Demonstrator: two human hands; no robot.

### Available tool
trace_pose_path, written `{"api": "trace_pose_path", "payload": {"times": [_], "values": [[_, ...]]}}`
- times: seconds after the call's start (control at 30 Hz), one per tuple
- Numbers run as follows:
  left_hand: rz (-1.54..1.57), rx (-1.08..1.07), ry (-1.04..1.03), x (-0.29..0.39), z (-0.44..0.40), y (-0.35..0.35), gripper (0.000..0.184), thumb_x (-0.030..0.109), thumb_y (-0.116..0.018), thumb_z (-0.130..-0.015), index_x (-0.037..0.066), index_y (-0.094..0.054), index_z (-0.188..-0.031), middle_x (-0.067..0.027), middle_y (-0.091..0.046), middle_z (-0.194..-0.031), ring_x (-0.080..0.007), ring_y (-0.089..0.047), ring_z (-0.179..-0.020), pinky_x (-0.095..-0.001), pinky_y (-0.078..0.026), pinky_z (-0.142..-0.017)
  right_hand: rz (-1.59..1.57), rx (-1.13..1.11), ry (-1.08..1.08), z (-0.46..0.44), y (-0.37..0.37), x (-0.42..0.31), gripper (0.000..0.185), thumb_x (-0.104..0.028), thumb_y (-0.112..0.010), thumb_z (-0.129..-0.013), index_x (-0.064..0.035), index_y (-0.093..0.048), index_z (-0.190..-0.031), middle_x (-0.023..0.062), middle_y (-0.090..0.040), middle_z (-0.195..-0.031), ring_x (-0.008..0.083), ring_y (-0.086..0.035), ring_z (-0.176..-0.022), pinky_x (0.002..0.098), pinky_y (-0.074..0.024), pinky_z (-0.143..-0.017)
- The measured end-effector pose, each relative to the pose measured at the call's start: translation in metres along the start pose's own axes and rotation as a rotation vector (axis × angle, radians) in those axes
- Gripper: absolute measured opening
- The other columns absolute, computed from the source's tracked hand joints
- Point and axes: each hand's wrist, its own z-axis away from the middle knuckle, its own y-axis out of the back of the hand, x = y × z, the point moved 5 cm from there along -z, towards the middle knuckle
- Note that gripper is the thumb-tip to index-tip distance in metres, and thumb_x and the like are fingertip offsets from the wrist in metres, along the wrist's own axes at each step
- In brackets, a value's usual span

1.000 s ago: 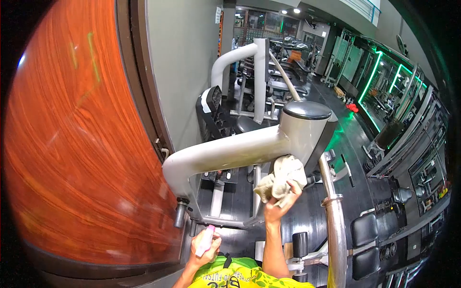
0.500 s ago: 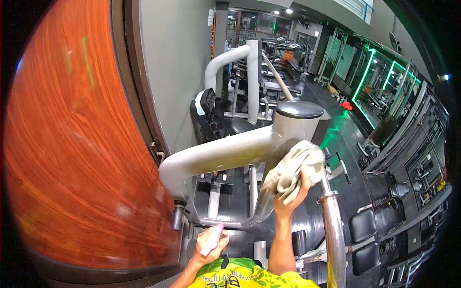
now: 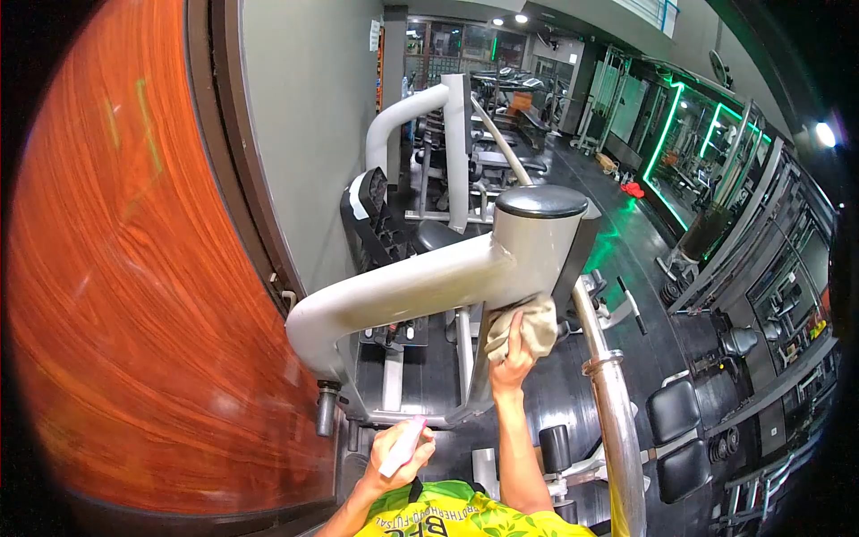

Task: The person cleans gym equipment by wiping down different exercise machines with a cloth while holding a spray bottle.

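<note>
My right hand (image 3: 511, 367) grips a crumpled beige cloth (image 3: 535, 328). The cloth lies against the underside of the grey post (image 3: 534, 249) of a gym machine, where the thick curved tube (image 3: 403, 291) joins it. A black cap (image 3: 541, 201) tops that post. Low in front of my yellow shirt, my left hand (image 3: 383, 455) is closed around a slim white object with a pink end (image 3: 403, 447); its exact kind is unclear. Right of my right arm runs a shiny metal bar (image 3: 617, 421) with a collar.
A glossy reddish wood panel (image 3: 116, 295) and a grey wall (image 3: 313, 134) stand close on the left. More gym machines (image 3: 456, 152) are ahead. Black padded seats (image 3: 676, 412) are at the right. Green-lit mirrors (image 3: 716, 148) line the far right side.
My right hand and the cloth have moved down and slightly left, from the post's side to beneath the tube joint. My left hand stays about where it was. The view has shifted slightly.
</note>
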Motion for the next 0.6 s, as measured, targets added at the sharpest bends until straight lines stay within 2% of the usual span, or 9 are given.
{"api": "trace_pose_path", "payload": {"times": [0.03,0.1,0.13,0.27,0.33,0.37,0.47,0.53,0.6], "values": [[0.019,0.005,0.034,-0.002,0.001,0.000,0.014,0.001,-0.066,-0.077,-0.002,-0.059,-0.088,-0.0076,-0.061,-0.070,-0.0143,-0.059,-0.053,-0.0268,-0.046,-0.050,0.003,-0.003,-0.001,0.002,0.001,0.004,0.058,-0.018,-0.055,-0.080,-0.0013,-0.044,-0.134,0.0245,-0.058,-0.116,0.0412,-0.056,-0.106,0.0459,-0.0399,-0.096],[-0.088,-0.002,-0.037,0.008,-0.002,0.001,0.013,0.002,-0.066,-0.077,-0.002,-0.059,-0.088,-0.0076,-0.060,-0.070,-0.0145,-0.059,-0.053,-0.0269,-0.046,-0.050,0.011,-0.012,0.048,-0.004,0.006,0.005,0.068,-0.007,-0.053,-0.067,-0.0024,-0.045,-0.134,0.0198,-0.062,-0.110,0.0380,-0.058,-0.104,0.0445,-0.0403,-0.096],[-0.195,-0.009,-0.111,0.013,-0.003,0.000,0.013,0.002,-0.066,-0.078,-0.002,-0.059,-0.088,-0.0076,-0.060,-0.069,-0.0147,-0.059,-0.052,-0.0271,-0.046,-0.050,-0.087,-0.065,-0.045,-0.018,0.009,0.003,0.059,-0.014,-0.056,-0.078,-0.0015,-0.043,-0.135,0.0250,-0.050,-0.127,0.0411,-0.049,-0.116,0.0442,-0.0359,-0.101],[-0.178,-0.017,-0.138,0.012,-0.003,-0.001,0.013,0.002,-0.066,-0.078,-0.002,-0.059,-0.089,-0.0081,-0.060,-0.068,-0.0151,-0.059,-0.052,-0.0274,-0.046,-0.050,-0.073,0.072,0.024,-0.112,0.033,-0.024,0.073,-0.005,-0.054,-0.066,-0.0029,-0.040,-0.137,0.0258,-0.057,-0.111,0.0409,-0.055,-0.102,0.0466,-0.0407,-0.090],[-0.208,-0.045,-0.030,0.008,-0.002,-0.001,0.014,0.004,-0.063,-0.077,-0.002,-0.057,-0.089,-0.0091,-0.064,-0.076,-0.0182,-0.065,-0.067,-0.0286,-0.051,-0.063,0.063,0.109,0.032,-0.139,0.040,-0.039,0.074,-0.003,-0.055,-0.065,-0.0049,-0.041,-0.138,0.0269,-0.055,-0.114,0.0405,-0.055,-0.103,0.0468,-0.0408,-0.090],[-0.207,-0.046,-0.032,0.007,-0.002,-0.001,0.014,0.004,-0.063,-0.077,-0.002,-0.057,-0.089,-0.0091,-0.064,-0.076,-0.0182,-0.065,-0.067,-0.0286,-0.051,-0.063,0.086,0.190,0.076,-0.146,0.040,-0.043,0.075,-0.002,-0.055,-0.064,-0.0069,-0.041,-0.138,0.0233,-0.059,-0.110,0.0372,-0.058,-0.099,0.0444,-0.0433,-0.086],[-0.102,-0.049,0.106,-0.001,-0.003,-0.004,0.014,0.004,-0.063,-0.078,-0.002,-0.057,-0.089,-0.0090,-0.064,-0.076,-0.0174,-0.064,-0.067,-0.0276,-0.051,-0.063,-0.057,0.122,0.027,-0.134,0.039,-0.032,0.076,-0.002,-0.056,-0.062,-0.0067,-0.042,-0.137,0.0187,-0.062,-0.104,0.0334,-0.061,-0.093,0.0412,-0.0458,-0.083],[-0.202,0.001,-0.099,0.012,-0.008,-0.005,0.013,0.003,-0.066,-0.078,-0.001,-0.059,-0.087,-0.0080,-0.060,-0.069,-0.0158,-0.059,-0.052,-0.0276,-0.046,-0.051,0.052,0.102,0.018,-0.114,0.043,-0.031,0.073,-0.002,-0.056,-0.064,-0.0112,-0.045,-0.136,0.0161,-0.064,-0.106,0.0306,-0.063,-0.093,0.0407,-0.0461,-0.084],[-0.179,-0.004,-0.089,0.003,-0.006,-0.007,0.012,0.003,-0.066,-0.078,-0.001,-0.060,-0.087,-0.0080,-0.060,-0.069,-0.0162,-0.060,-0.052,-0.0276,-0.046,-0.051,0.187,0.061,0.057,-0.079,0.037,-0.014,0.072,0.001,-0.053,-0.066,-0.0142,-0.046,-0.136,0.0162,-0.066,-0.102,0.0308,-0.064,-0.091,0.0409,-0.0458,-0.086]]}}
